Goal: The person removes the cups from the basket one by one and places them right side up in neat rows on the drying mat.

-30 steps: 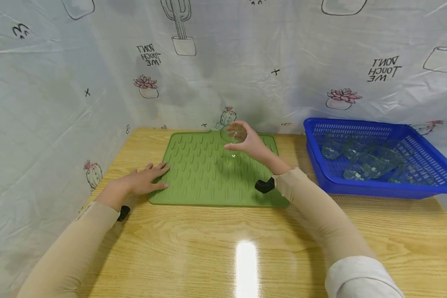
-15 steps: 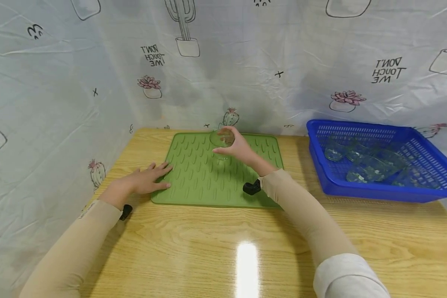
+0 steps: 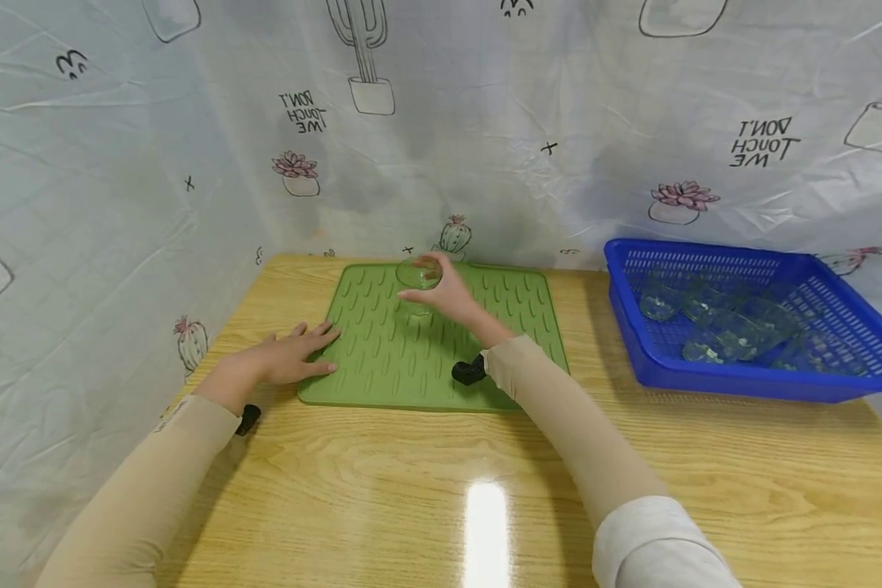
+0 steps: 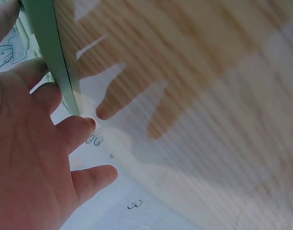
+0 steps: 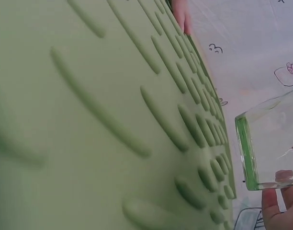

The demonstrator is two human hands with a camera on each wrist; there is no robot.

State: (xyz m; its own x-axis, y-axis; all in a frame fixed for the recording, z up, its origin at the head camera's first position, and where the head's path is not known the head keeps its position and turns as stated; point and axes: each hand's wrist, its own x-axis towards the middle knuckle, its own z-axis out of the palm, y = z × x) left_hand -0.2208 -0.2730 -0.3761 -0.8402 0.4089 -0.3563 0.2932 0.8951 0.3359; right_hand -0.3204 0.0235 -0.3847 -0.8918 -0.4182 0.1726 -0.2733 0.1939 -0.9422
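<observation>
A clear drinking glass (image 3: 410,276) is held upright by my right hand (image 3: 452,296), thumb and fingers gripping it from the right side. It is over the back middle of a green ridged drying mat (image 3: 382,363). In the right wrist view, the thick base of the glass (image 5: 247,152) appears apart from the mat. My left hand (image 3: 285,358) lies with fingers spread on the mat's left edge. The left wrist view shows that hand (image 4: 31,143) next to the mat's green side (image 4: 53,45), holding nothing.
On the right of the wooden table (image 3: 353,490) stands a blue plastic basket (image 3: 750,384) with several clear glasses (image 3: 753,322) lying in it. A printed curtain (image 3: 478,106) hangs behind and along the left side of the table.
My right hand has carried the glass leftward over the mat. My left hand has stayed on the mat's edge. The head view has shifted slightly.
</observation>
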